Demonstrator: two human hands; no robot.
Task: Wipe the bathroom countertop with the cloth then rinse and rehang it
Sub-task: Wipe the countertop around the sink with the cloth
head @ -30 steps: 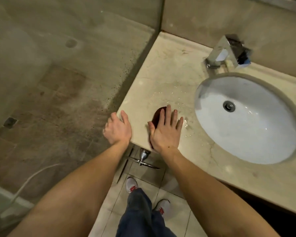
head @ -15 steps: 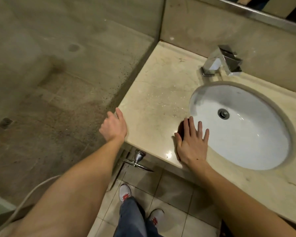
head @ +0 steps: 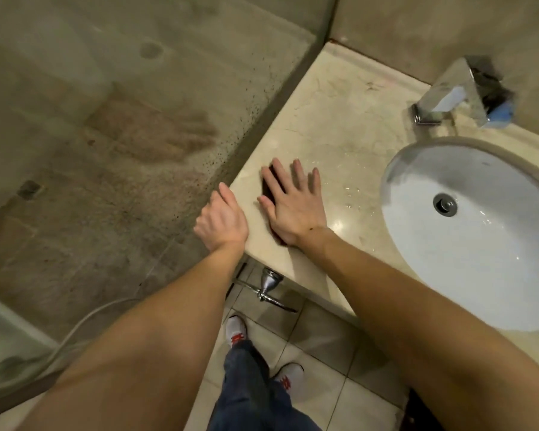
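Cloth point(head: 269, 187) leftward, under right grip point(head: 293, 206)

Countertop point(head: 339, 126): polished beige stone, veined, glossy with a light glare near its front edge and water droplets. Basin point(head: 479, 244): smooth white glazed ceramic, metal drain. Tap point(head: 442, 98): bright chromed metal. Cloth point(head: 268, 188): dark, matt, mostly covered. Glass panel point(head: 122, 150) at the left edge: smeared, speckled. Floor tiles point(head: 318, 368): smooth, pale.

Chrome faucet point(head: 448, 94) behind white sink point(head: 492, 275)
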